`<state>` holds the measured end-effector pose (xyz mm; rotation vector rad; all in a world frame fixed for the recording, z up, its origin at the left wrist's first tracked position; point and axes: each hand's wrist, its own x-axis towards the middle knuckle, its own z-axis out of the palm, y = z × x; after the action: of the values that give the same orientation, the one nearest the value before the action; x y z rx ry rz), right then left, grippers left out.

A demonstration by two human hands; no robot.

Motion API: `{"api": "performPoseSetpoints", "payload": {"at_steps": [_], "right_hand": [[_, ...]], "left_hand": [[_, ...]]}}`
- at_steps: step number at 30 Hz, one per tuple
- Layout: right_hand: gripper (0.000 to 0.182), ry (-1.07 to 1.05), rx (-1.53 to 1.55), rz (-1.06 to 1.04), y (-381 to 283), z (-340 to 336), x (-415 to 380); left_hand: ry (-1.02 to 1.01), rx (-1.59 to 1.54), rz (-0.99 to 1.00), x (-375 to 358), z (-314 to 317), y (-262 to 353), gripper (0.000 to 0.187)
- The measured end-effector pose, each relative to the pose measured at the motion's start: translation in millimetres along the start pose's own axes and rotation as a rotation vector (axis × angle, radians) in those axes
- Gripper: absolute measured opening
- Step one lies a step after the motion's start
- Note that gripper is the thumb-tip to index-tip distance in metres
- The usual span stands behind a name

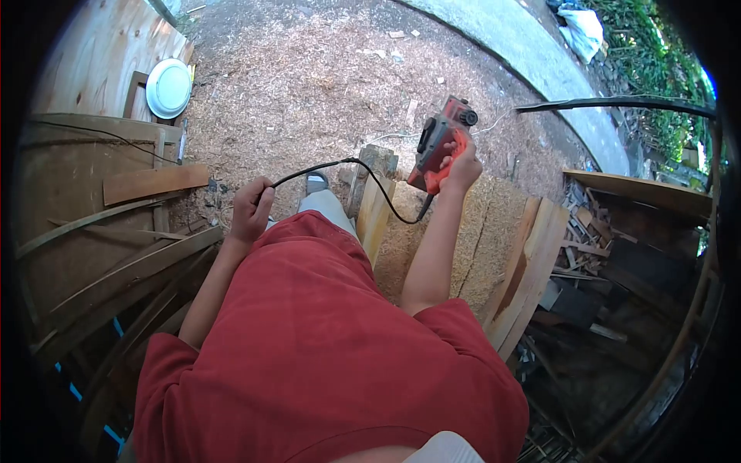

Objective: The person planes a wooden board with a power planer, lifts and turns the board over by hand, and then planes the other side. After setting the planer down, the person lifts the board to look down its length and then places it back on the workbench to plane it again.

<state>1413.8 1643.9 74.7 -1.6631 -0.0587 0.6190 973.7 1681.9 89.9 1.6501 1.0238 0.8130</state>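
Note:
A red and black electric hand planer point(441, 150) is held up in my right hand point(461, 163), whose fingers wrap round its red handle. From the back of the handle a black power cord point(382, 189) sags and then rises to my left hand point(252, 210). That hand is closed round the cord, well to the left of the planer. Below the planer and between the two hands, a pale wooden beam point(376, 216) shows in part. My red shirt hides its near end.
Wood shavings point(285, 77) cover the ground ahead. Leaning boards point(85, 193) and a white basin point(168, 88) stand left. On the right are thick planks point(532, 270), a heap of wood offcuts point(590, 231) and a dark pole point(617, 103). A concrete strip point(532, 54) runs behind.

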Motion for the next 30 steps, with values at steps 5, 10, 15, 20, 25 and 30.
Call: {"api": "performPoseSetpoints", "payload": {"at_steps": [5,10,15,20,25,30], "right_hand": [[0.031,-0.133,0.023,-0.134,-29.1,-39.0,-72.0],[0.031,-0.244,0.156,-0.319,-43.8,-72.5,-239.2],[0.023,-0.145,-0.055,-0.188,25.4,-134.1,-364.8],[0.016,-0.021,-0.136,0.087,81.1,-178.1,-504.8],[0.020,-0.034,-0.208,0.164,118.8,-228.3,-598.2],[0.025,-0.146,-0.192,0.127,133.8,-280.0,-624.4]], "left_hand": [[0.092,-0.119,0.100,-17.1,-29.0,2.3,0.019],[0.001,-0.206,0.167,-57.9,-70.4,-7.2,0.018],[-0.141,-0.198,0.279,-131.8,-129.6,-26.3,0.010],[-0.222,-0.191,0.369,-212.7,-172.9,-52.6,0.011],[-0.239,-0.203,0.360,-274.0,-200.8,-33.6,0.010],[-0.301,-0.115,0.475,-323.0,-237.8,21.2,0.008]]}}
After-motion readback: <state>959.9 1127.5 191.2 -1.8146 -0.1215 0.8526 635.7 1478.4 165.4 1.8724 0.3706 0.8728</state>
